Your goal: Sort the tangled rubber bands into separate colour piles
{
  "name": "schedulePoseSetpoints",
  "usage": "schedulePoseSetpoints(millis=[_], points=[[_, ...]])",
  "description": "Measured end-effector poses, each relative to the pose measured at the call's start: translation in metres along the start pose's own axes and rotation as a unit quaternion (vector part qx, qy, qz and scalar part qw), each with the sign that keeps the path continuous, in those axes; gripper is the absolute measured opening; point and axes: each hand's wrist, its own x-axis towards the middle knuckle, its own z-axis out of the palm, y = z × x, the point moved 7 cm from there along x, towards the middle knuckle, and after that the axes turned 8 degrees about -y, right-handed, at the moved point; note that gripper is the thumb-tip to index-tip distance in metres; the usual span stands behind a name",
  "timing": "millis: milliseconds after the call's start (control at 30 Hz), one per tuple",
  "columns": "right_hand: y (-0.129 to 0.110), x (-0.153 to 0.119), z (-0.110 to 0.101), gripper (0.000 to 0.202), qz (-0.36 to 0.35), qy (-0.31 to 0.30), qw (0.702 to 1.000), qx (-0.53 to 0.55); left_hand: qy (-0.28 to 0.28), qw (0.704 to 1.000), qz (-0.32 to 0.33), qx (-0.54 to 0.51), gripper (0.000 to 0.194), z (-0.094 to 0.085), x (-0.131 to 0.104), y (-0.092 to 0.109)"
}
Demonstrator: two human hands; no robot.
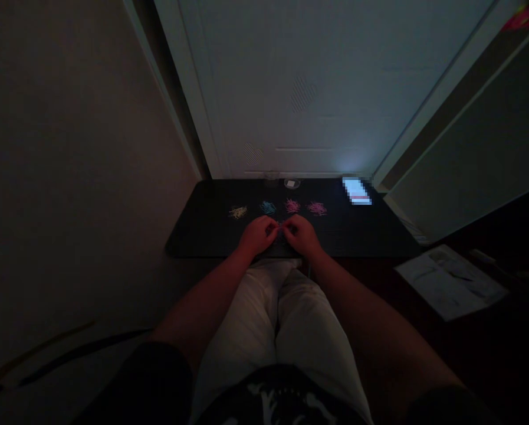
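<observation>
- Pinkish and tiny, a scrap (280, 225) shows between the fingertips of our left hand (259, 234) and our right hand (301, 234).
- We curl both hands inward, tips nearly meeting; it is too dark and small for us to tell whether either one grasps the scrap.
- Just beyond our knuckles we have four piles of thin pieces, left to right: a yellowish pile (237, 212), a teal pile (268, 207), a pink pile (292, 205) and a purplish pile (317, 208).
- All four lie on our black table (197, 236).
- Behind them we see a clear container (272, 179) and, beside it, a round dish (298, 185).
- Near the far right corner we have a lit, pixelated screen (357, 190).
- Beyond stands a white panel (335, 88); right of the table lies a pale sheet (445, 289).
</observation>
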Motion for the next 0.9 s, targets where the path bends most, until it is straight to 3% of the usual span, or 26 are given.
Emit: schedulePoseSetpoints(millis=[167,300,433,900], points=[[0.007,-0.001,-0.003,0.006,0.034,0.027,0.999,0.029,0.006,1.0,-0.01,-0.002,0.011,-0.002,0.0,0.0],[0.0,0.0,-0.001,0.013,-0.007,0.004,0.999,0.046,0.0,1.0,-0.014,-0.002,0.012,0.0,0.0,-0.001],[-0.003,0.001,0.002,0.007,-0.031,-0.009,0.999,0.027,-0.008,1.0,-0.011,-0.001,0.012,0.002,0.001,-0.001],[0.007,-0.002,-0.002,0.005,0.034,0.018,0.999,0.009,-0.005,1.0,-0.017,-0.005,0.012,0.001,0.0,-0.001]])
